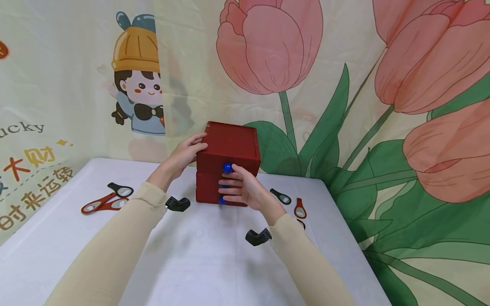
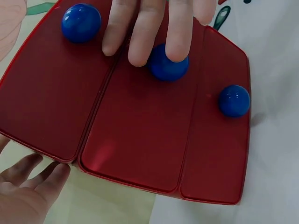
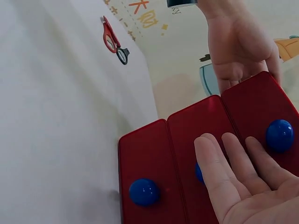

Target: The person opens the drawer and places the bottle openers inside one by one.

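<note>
Two red tools (image 1: 95, 205) lie on the worktop (image 1: 183, 263) at nine o'clock of the box, touching, with a black tool (image 1: 123, 192) at their one o'clock, its handle directed to ten. A printed figure (image 1: 138, 85) shows on the backdrop between ten and eleven o'clock of the box.

The left hand (image 1: 186, 153) is at the box's nine o'clock, laid against its left side near the top edge. Its fingers are extended rather than curled; they rest on the box without closing round it.

The red box (image 1: 232, 140) stands on the worktop near the far edge, three drawers stacked one above another. Each front carries one blue knob: an upper knob (image 1: 227, 168), a middle knob (image 2: 168, 70) and a lower knob (image 2: 234, 101).

The right hand (image 1: 248, 188) is before the drawer fronts, open, fingers straight and directed to nine o'clock. One finger overlaps the middle knob and the thumb tip is just beside the upper knob; contact with either cannot be confirmed.

At four o'clock of the box lie a second black tool (image 1: 281, 196) and, just beyond it, another red tool (image 1: 300, 210), handle to twelve.
</note>
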